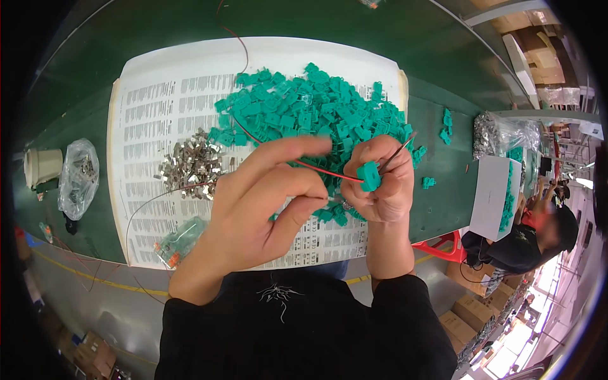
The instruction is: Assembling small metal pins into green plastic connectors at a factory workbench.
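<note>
And here on my feed is the green connector [369, 177], sitting between the fingers of the right hand [387, 190], which close firmly around it! A red wire [328, 171] runs into its left side, and a dark wire [398, 154] pokes up past those same fingers. Just to the left, the left hand [253, 206] comes in: thumb and a fingertip pressed together, index finger stretched above the red wire, and I can't tell whether anything's in that pinch. Beyond the hands, a heap of green pieces [310, 107] and a metal clip pile [190, 161] share a printed sheet [142, 120] on the green tabletop [76, 123].
</note>
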A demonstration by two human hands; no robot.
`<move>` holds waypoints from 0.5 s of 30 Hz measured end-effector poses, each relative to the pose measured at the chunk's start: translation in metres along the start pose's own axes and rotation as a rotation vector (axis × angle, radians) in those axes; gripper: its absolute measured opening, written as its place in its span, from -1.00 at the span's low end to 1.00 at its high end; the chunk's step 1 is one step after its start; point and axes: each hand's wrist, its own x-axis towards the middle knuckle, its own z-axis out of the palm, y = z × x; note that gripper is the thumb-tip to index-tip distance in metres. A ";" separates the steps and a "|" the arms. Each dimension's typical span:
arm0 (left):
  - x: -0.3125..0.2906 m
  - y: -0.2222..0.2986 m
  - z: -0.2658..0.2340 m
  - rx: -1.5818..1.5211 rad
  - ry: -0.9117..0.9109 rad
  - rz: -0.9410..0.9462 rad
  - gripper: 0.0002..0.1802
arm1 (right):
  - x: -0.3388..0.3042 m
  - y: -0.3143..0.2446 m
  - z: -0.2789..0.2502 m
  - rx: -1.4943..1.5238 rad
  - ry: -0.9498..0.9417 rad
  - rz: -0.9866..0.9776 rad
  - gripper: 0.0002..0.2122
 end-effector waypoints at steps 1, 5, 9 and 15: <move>-0.001 0.001 -0.001 0.002 0.000 -0.005 -0.81 | -0.001 0.001 0.001 -0.015 0.009 0.004 -0.61; -0.006 0.003 -0.003 -0.087 0.022 -0.083 -0.80 | 0.000 0.001 0.011 -0.015 0.072 0.033 -0.61; -0.009 0.005 0.000 -0.175 0.060 -0.162 -0.82 | -0.002 0.002 0.015 0.035 0.165 0.017 -0.61; -0.010 0.001 -0.001 -0.270 0.056 -0.215 -0.87 | -0.004 0.003 0.019 -0.005 0.190 -0.011 -0.61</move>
